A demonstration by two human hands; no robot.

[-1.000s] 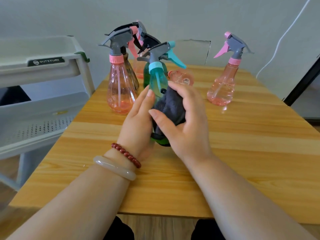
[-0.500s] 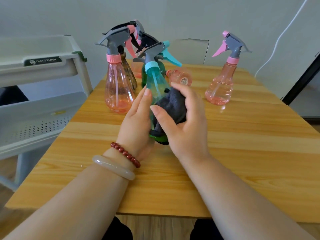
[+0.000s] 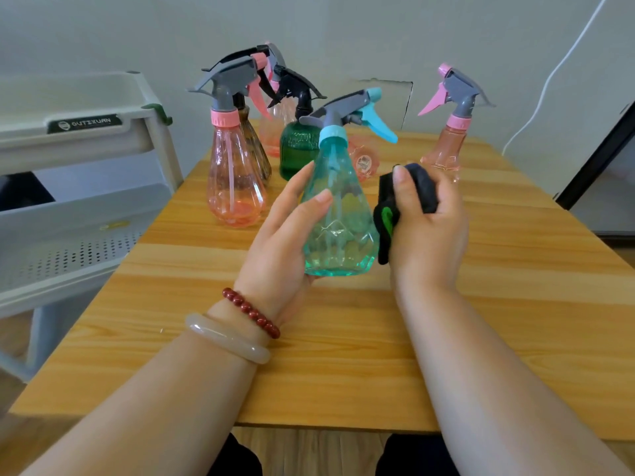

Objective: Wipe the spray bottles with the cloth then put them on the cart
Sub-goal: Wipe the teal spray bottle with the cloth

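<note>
Fingers (image 3: 299, 182) of the left hand (image 3: 280, 245) are curled round the teal spray bottle (image 3: 338, 225) from its left side, thumb lying across the front of the body and the rest wrapped behind. That bottle stands upright over the middle of the wooden table (image 3: 498, 324), grey head and blue trigger facing right. Can't tell if its base actually sits on the wood or hangs just above it.

Right hand (image 3: 434, 231) has the dark cloth (image 3: 424, 187) bunched up in its grip, thumb pressed over the top of it, a green tag showing at the lower edge. The cloth sits just beside the bottle's right flank, so close I can't say whether it touches.

Behind them is a cluster of other bottles near the far left of the table – a pink bottle (image 3: 233, 190) in front, a brown bottle (image 3: 257, 151) tucked just behind it, a green bottle (image 3: 294, 151) with a black head, and another pink one further back. One more pink-trigger bottle (image 3: 446, 146) stands on its own at the far right, well apart from the cluster.

Grey cart (image 3: 86, 207) is parked against the table's left edge – tiered trays, the lower one perforated. On the left wrist: a red bead bracelet (image 3: 251, 312) and a pale bangle (image 3: 226, 338).
</note>
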